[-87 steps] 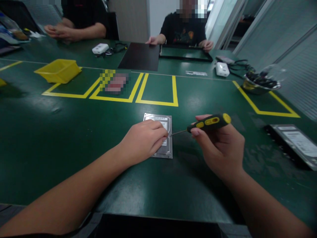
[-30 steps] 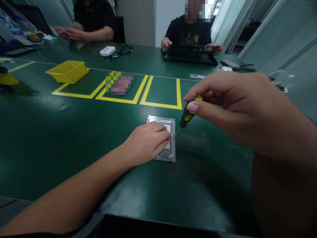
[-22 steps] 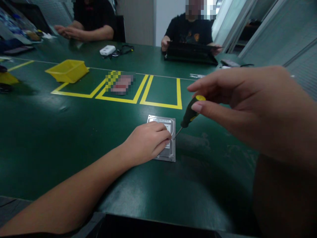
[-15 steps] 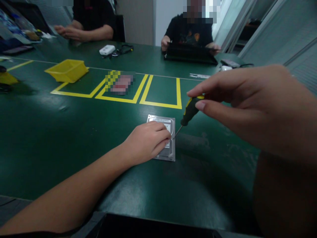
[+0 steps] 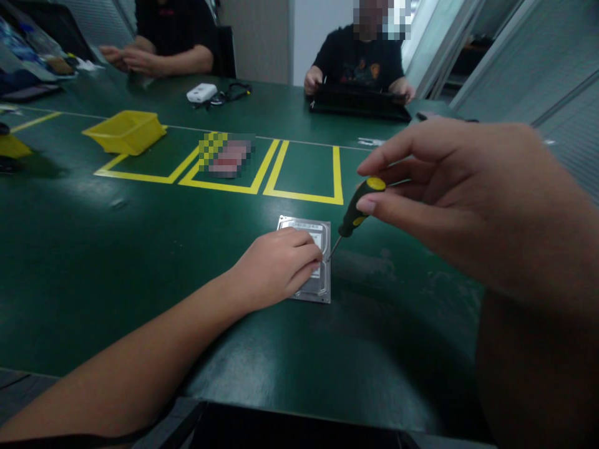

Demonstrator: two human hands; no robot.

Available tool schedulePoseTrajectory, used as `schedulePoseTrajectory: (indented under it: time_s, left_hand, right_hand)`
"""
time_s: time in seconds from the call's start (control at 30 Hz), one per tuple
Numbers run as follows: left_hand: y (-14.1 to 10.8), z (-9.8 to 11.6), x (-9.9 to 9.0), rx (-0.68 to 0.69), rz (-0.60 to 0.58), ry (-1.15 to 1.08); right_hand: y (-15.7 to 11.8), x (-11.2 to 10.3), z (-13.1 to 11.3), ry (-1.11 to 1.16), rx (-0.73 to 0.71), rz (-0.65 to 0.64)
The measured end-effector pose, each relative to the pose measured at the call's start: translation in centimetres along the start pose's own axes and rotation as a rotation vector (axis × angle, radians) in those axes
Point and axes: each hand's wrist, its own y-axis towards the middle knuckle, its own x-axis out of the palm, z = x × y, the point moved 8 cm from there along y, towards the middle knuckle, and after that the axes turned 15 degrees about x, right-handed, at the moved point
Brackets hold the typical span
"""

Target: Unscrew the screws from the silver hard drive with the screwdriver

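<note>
A silver hard drive (image 5: 314, 287) lies flat on the green table, its label partly covered. My left hand (image 5: 281, 265) rests over it from the left, fingers curled and holding it down near its right edge. In my right hand (image 5: 461, 193) is a screwdriver (image 5: 352, 209) with a dark green and yellow handle. Its shaft slants down to the left, and the tip meets the drive's right edge, beside my left fingertips. My right thumb lies against the handle, while the index finger is lifted off the yellow end cap.
Yellow tape frames mark the table (image 5: 140, 249) beyond the drive. A yellow bin (image 5: 126, 134) stands at the left, and a blurred pinkish item (image 5: 230, 157) lies in one frame. Across the table, a white adapter (image 5: 202, 93) sits near two people, one holding a black folder-like object (image 5: 360, 103).
My right index finger has lifted from the screwdriver's end, and the handle has turned, showing more yellow. The left hand and hard drive have stayed in place.
</note>
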Motion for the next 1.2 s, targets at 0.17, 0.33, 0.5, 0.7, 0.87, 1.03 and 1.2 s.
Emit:
schedulePoseTrajectory:
  time_s: [0.17, 0.33, 0.5, 0.7, 0.87, 1.03, 1.2]
  left_hand:
    - [-0.1, -0.1, 0.0, 0.005, -0.010, 0.002]
    - [0.0, -0.2, 0.1, -0.001, -0.025, 0.000]
    - [0.0, -0.1, 0.1, 0.000, -0.026, 0.000]
    - [0.0, 0.0, 0.0, 0.007, -0.024, 0.002]
    - [0.0, 0.1, -0.1, 0.017, -0.009, 0.001]
    - [0.0, -0.1, 0.1, 0.004, -0.025, 0.000]
    - [0.0, 0.0, 0.1, 0.008, -0.023, -0.006]
  right_hand:
    - [-0.1, 0.3, -0.5, -0.009, -0.055, -0.058]
    - [-0.2, 0.2, -1.1, -0.083, -0.116, -0.026]
    - [-0.3, 0.1, -1.0, -0.083, -0.120, -0.028]
    - [-0.2, 0.3, -1.1, -0.071, -0.080, -0.009]
    - [-0.2, 0.2, -1.1, -0.075, -0.088, 0.017]
    - [-0.2, 0.0, -0.9, -0.104, -0.118, 0.008]
    - [-0.4, -0.1, -0.9, -0.105, -0.144, 0.002]
